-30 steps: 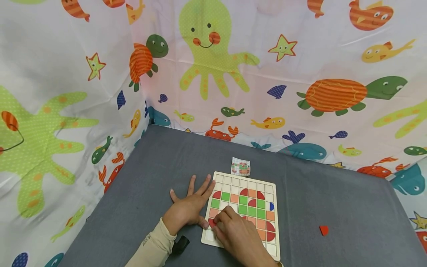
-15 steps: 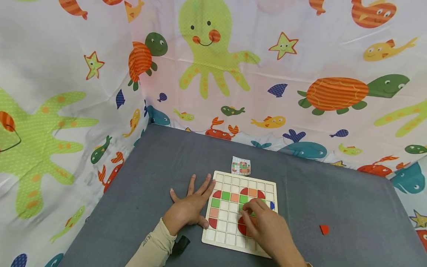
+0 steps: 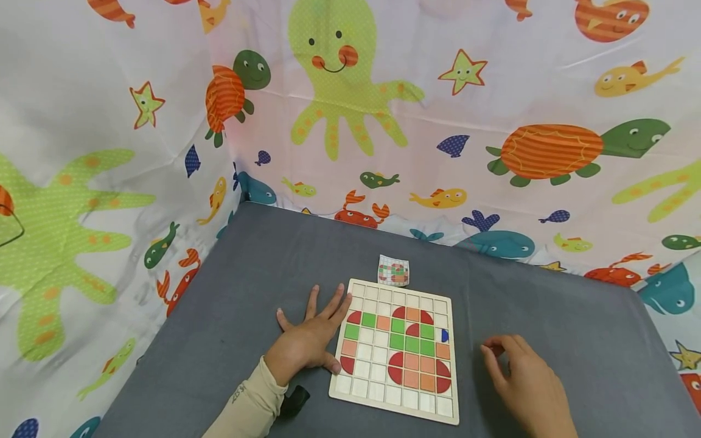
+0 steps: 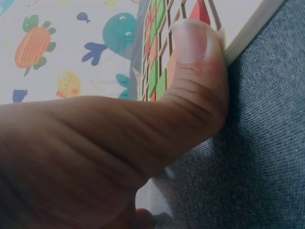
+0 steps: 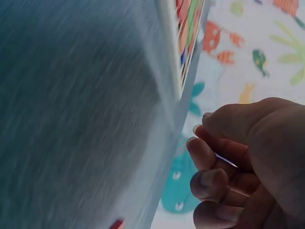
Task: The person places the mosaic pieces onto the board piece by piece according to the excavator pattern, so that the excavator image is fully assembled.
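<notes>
A pale wooden grid board (image 3: 378, 372) lies on the grey cloth, with green, salmon and red pieces in many of its squares. One blue piece (image 3: 445, 335) is near its right side. My left hand (image 3: 306, 345) rests along the board's left edge with fingers spread; in the left wrist view its thumb (image 4: 193, 52) touches the edge beside a red piece (image 4: 200, 12). My right hand (image 3: 526, 377) hovers right of the board, fingers loosely curled and nothing between them. In the right wrist view, a loose red piece (image 5: 117, 224) shows at the bottom edge.
A small printed pattern card (image 3: 393, 271) lies just behind the board. A black object (image 3: 294, 401) sits by the left sleeve. Grey cloth (image 3: 591, 340) covers the surface, and a sea-animal curtain (image 3: 394, 182) hangs behind and at the left.
My right hand has moved from over the board's lower left, across it, to the cloth on the right. It now hides the loose red piece from the head view. The left hand stays put.
</notes>
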Demonstrator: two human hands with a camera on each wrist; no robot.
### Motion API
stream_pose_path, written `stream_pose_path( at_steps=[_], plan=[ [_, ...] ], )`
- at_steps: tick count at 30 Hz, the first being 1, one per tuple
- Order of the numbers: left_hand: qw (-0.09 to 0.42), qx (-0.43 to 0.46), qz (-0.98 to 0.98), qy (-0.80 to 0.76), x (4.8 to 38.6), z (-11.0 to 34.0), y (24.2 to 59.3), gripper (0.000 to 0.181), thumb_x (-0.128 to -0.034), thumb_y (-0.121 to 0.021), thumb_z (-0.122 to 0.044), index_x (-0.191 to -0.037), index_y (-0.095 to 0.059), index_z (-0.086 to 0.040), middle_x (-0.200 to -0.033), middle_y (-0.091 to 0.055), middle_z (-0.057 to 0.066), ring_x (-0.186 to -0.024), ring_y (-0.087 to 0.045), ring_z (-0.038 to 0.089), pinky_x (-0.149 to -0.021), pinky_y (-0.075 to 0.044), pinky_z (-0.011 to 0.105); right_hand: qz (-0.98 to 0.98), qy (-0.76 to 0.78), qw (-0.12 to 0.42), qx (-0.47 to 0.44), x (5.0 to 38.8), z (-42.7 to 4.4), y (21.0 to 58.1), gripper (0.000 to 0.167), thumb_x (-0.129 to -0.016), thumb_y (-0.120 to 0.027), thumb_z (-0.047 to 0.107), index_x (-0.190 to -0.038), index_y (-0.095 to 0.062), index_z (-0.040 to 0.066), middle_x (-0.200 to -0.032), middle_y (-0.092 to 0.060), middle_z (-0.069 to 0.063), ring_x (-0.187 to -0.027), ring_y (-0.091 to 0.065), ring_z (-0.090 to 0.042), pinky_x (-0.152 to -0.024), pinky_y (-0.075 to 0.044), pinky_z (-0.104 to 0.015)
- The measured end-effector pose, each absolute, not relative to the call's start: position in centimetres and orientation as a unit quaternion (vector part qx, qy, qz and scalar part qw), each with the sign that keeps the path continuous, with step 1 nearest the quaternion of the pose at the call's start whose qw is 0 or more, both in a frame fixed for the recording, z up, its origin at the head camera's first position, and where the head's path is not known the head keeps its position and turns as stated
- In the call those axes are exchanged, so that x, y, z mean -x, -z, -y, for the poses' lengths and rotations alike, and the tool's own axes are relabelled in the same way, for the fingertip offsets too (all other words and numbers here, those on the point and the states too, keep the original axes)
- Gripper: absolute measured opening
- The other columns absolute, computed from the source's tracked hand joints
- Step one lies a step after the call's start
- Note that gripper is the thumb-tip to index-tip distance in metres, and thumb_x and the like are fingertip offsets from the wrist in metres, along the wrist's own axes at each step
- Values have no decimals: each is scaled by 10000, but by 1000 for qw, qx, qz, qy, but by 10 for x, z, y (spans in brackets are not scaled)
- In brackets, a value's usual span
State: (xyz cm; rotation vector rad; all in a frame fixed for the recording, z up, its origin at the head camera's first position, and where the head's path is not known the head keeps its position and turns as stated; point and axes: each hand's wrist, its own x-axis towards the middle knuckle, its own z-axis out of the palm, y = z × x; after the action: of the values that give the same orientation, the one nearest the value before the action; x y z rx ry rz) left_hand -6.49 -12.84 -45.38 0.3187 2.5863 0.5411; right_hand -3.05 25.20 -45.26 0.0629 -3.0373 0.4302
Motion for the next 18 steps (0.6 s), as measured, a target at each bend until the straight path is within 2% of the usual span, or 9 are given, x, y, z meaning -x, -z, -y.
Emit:
stream_pose_path(
  at_steps=[6,10,15,18],
  plan=[
    [236,-119,-945,-194,66,129,455,1378,-651,-963,-435,-1731,-118,-290,-1804,12,-69,-1641,134,387,-1014,9,972,988,-141,59,-36,24,-285,459,158,-957,-765,64,-1114,-756,81,-1028,-675,-56,-681,-512,-122,-526,-398,-271],
    [238,-119,-944,-193,66,129,455,1383,-648,-962,-439,-1731,-114,-290,-1803,16,-71,-1641,137,386,-1011,9,973,990,-135,42,-32,23,-304,459,221,-946,-751,10,-1158,-752,71,-1084,-659,-103,-715,-559,-152,-545,-428,-281],
    [238,-120,-944,-197,66,129,455,1384,-644,-963,-434,-1731,-121,-282,-1804,16,-68,-1639,140,391,-1006,16,975,992,-121,-10,-24,25,-323,458,294,-946,-761,23,-1237,-722,31,-1148,-636,-180,-822,-651,-251,-635,-560,-431],
    [236,-121,-943,-199,66,130,456,1385,-641,-965,-430,-1731,-122,-281,-1804,16,-66,-1639,141,392,-1006,20,975,993,-114,-39,-19,26,-329,459,323,-937,-767,12,-1255,-714,24,-1153,-634,-191,-854,-670,-280,-688,-591,-521]
  ],
)
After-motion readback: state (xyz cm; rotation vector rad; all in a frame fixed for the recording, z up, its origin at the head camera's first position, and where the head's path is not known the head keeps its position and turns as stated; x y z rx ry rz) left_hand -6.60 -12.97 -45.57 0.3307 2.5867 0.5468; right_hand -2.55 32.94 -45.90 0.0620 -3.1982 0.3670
